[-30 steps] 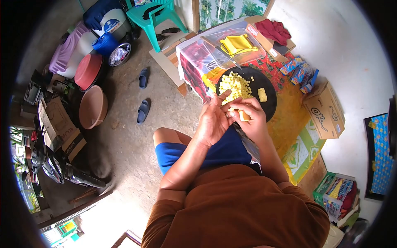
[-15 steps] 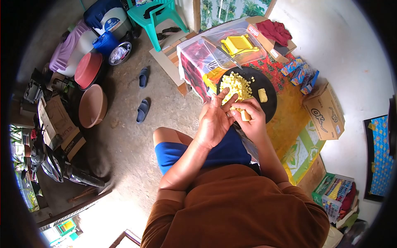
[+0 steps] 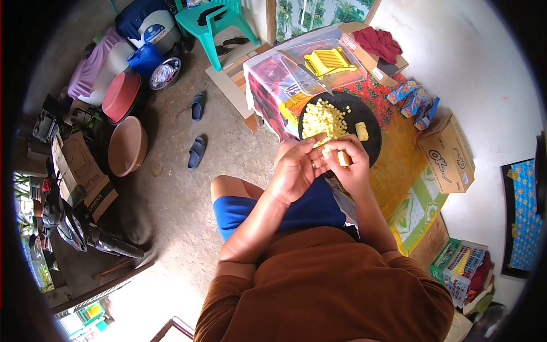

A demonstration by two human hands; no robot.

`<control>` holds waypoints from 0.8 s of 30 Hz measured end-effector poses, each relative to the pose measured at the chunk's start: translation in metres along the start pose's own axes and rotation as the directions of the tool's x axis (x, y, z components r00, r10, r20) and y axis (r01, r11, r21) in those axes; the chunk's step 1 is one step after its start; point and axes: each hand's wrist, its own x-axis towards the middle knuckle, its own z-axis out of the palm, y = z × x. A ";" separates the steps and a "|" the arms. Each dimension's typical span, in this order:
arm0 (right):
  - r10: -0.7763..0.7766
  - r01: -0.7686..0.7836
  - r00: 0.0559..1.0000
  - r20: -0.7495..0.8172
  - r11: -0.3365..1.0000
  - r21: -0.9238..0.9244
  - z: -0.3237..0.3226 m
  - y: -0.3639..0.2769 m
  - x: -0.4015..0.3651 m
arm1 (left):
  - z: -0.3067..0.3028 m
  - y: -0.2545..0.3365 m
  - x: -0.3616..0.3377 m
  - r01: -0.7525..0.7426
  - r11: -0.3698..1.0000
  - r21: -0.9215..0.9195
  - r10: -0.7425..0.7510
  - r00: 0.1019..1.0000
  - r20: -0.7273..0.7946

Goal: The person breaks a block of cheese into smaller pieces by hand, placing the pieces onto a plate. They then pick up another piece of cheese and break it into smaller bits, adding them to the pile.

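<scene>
My right hand is closed around a pale yellow block in front of the round black tray. My left hand is beside it, palm up, its fingers bent near the fingertips of my right hand; small yellow bits show between the hands. Whether the left fingers grip anything is unclear. Beyond them, many small yellow cubes are heaped on the black tray. One larger yellow piece lies at the tray's right side.
Behind the tray stands a clear plastic container with a yellow slotted rack on it and a knife across it. Cardboard boxes stand to the right. Blue slippers and basins are on the floor at left.
My left fingers have bent inward from a more spread pose. My right hand has shifted slightly, and the block shows a bit higher and further right.
</scene>
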 end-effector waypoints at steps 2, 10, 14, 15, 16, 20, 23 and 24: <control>-0.014 0.014 1.000 0.009 0.999 -0.049 -0.002 0.002 0.000 | -0.004 -0.001 -0.002 0.031 0.998 0.054 -0.030 0.999 -0.025; -0.088 0.091 0.996 0.022 0.984 -0.156 -0.004 0.001 0.002 | -0.005 -0.005 -0.004 0.041 0.999 0.019 -0.039 0.996 -0.081; -0.103 0.106 0.994 0.024 0.976 -0.193 -0.005 0.000 0.001 | 0.001 -0.004 -0.006 0.026 0.999 -0.030 -0.028 0.997 -0.068; -0.101 0.103 0.995 0.024 0.975 -0.198 -0.005 -0.001 0.001 | 0.002 -0.004 -0.006 0.023 0.999 -0.042 -0.026 0.998 -0.063; -0.104 0.108 0.994 0.027 0.974 -0.199 -0.006 0.000 0.001 | 0.001 -0.004 -0.007 0.026 0.999 -0.042 -0.029 0.998 -0.065; -0.113 0.117 0.993 0.034 0.975 -0.189 -0.005 0.000 0.000 | -0.001 -0.004 -0.007 0.018 1.000 -0.018 -0.019 0.998 -0.060; -0.131 0.133 0.991 0.022 0.976 -0.171 -0.004 -0.002 0.001 | 0.002 -0.004 -0.008 0.002 1.000 -0.013 -0.003 0.998 -0.061; -0.140 0.141 0.990 0.016 0.976 -0.165 -0.004 -0.002 0.001 | 0.004 -0.003 -0.009 -0.002 1.000 -0.017 0.001 0.998 -0.063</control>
